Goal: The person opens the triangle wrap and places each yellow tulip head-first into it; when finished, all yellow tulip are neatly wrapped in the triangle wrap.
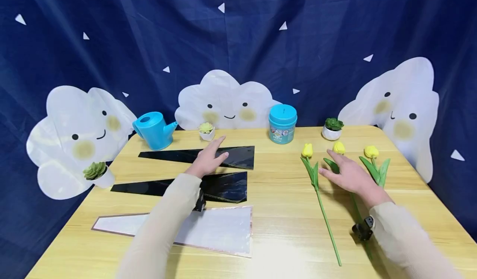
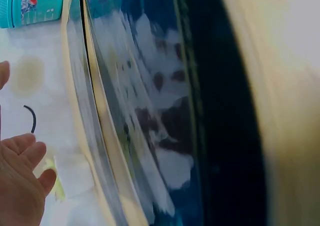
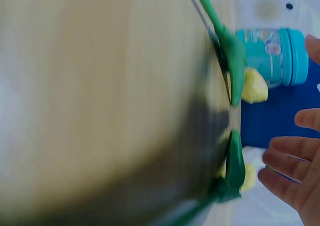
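Note:
My left hand (image 1: 206, 161) hovers with spread fingers over two glossy black tapered sleeves, the far one (image 1: 239, 156) and the nearer one (image 1: 228, 188). Closer to me lies a white tapered sleeve (image 1: 220, 229) with a pinkish edge, partly hidden by my left forearm. Over the middle yellow tulip (image 1: 338, 147) is my right hand (image 1: 352, 175), fingers loosely extended, covering part of its stem. One more tulip (image 1: 307, 150) lies on its left and another (image 1: 371, 151) on its right. Nothing is held in either hand; the right wrist view shows the fingers (image 3: 292, 156) apart from the tulips.
Along the table's back stand a blue watering can (image 1: 153, 131), a small pale succulent (image 1: 206, 131), a teal lidded tub (image 1: 283, 123) and a dark green potted succulent (image 1: 332, 129). Another potted succulent (image 1: 99, 174) sits at the left edge. A navy curtain (image 1: 253, 30) hangs behind.

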A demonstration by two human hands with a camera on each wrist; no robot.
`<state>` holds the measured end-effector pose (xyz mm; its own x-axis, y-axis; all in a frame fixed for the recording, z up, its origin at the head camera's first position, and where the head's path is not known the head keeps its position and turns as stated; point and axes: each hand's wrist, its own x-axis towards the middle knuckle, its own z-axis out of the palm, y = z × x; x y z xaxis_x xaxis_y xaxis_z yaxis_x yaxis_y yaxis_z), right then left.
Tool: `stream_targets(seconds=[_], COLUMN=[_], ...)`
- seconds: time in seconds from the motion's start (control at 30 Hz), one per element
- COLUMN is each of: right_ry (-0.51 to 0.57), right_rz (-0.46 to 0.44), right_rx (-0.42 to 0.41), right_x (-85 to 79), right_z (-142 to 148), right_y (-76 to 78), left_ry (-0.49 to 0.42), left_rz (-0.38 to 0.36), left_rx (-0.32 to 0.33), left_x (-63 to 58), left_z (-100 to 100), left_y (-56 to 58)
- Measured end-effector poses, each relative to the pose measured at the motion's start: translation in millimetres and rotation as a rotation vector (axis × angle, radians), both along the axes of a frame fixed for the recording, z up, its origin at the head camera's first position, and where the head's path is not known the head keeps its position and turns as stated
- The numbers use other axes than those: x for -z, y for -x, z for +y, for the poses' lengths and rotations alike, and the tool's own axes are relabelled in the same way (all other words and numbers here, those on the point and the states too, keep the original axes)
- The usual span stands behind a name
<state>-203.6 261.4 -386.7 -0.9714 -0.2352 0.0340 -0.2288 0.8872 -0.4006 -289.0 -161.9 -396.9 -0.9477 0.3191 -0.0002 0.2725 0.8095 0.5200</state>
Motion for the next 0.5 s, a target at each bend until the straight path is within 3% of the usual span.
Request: stream_targets(seconds=[0.13, 0.37, 0.5], right_ry=[0.102, 0.289, 0.406], right_rz=[-0.022, -0.158, -0.228], right_rx=[-0.043, -0.018, 0.004], right_x=[5.2, 10.2, 15.2], right_z=[-9.8, -22.3, -26.3], right_y=[-9.0, -22.4, -28.9], left_ry=[-0.047, 0.039, 0.086], left_rz=[-0.034, -0.041, -0.046], left_rx=[0.0, -0.006, 0.027], left_x=[3.3, 4.9, 7.8], left_z=[12.6, 30.4, 38.6], left_y=[5.3, 14.1, 16.3])
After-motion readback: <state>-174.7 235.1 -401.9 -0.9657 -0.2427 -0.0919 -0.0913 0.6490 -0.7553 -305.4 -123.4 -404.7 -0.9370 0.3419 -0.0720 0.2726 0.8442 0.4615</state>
